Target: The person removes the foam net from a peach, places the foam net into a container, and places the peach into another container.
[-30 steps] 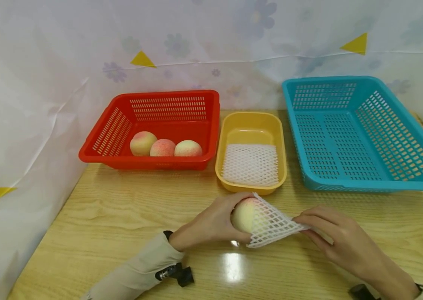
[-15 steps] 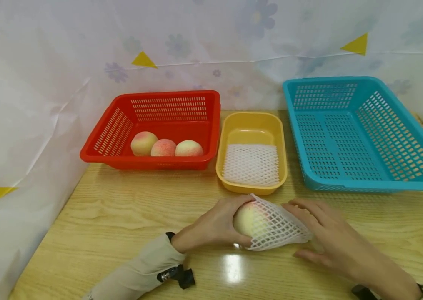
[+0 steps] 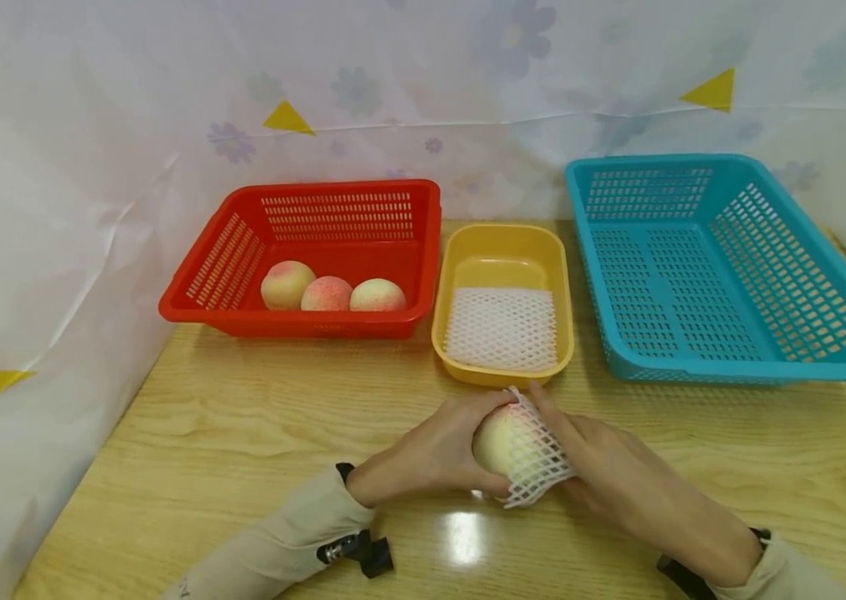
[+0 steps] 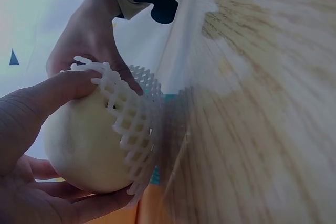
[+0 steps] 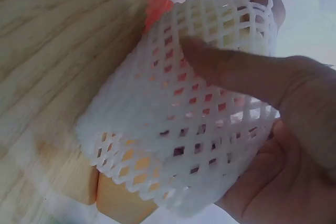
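A pale peach with a pink blush (image 3: 493,446) is gripped by my left hand (image 3: 430,454), thumb on one side and fingers on the other. A white foam net sleeve (image 3: 538,467) covers the peach's right part, and its rim lies by my left fingertips. Cupped round the sleeve from the right is my right hand (image 3: 618,471). In the right wrist view its thumb lies over the mesh (image 5: 173,103), with the other fingers partly hidden behind. The left wrist view shows the bare side of the peach (image 4: 86,145) in my left hand.
A red basket (image 3: 317,325) at back left holds 3 peaches (image 3: 328,296). Beside it stands a yellow tray (image 3: 498,242) with flat white foam nets (image 3: 501,329). A blue basket (image 3: 693,371) stands at back right. Wood tabletop (image 3: 242,400) lies in front, patterned sheeting (image 3: 430,83) behind.
My right hand has let go of the sleeve's tapered end and moved left, and now wraps round the sleeve nearer its rim. My left hand and the peach have shifted slightly right.
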